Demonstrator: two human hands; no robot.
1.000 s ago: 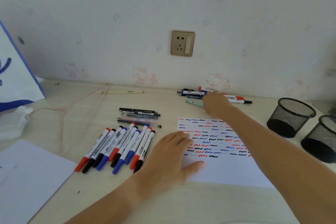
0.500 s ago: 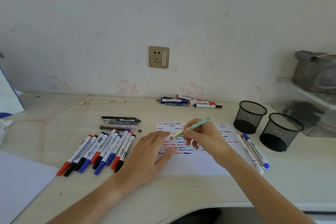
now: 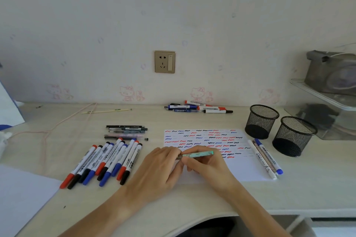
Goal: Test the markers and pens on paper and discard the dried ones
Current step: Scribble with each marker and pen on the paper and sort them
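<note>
The teal pen (image 3: 198, 154) lay nearly level over the test paper (image 3: 248, 169), right hand (image 3: 209, 165) fingers clamped round its barrel. Left hand (image 3: 159, 169) fingers pinched its 9 o'clock end. Judged light, rigid, smooth: grip mid-barrel. Mesh cups (image 3: 262, 121) stood at 2 o'clock.

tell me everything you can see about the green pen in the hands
The green pen is slim, with a pale mint barrel carrying a faint darker pattern and a dark end on its left side. It lies nearly level, its right end slightly raised, above the test paper. The right hand grips its barrel, and the left hand meets its dark end. Whether a cap is on cannot be told.
</note>
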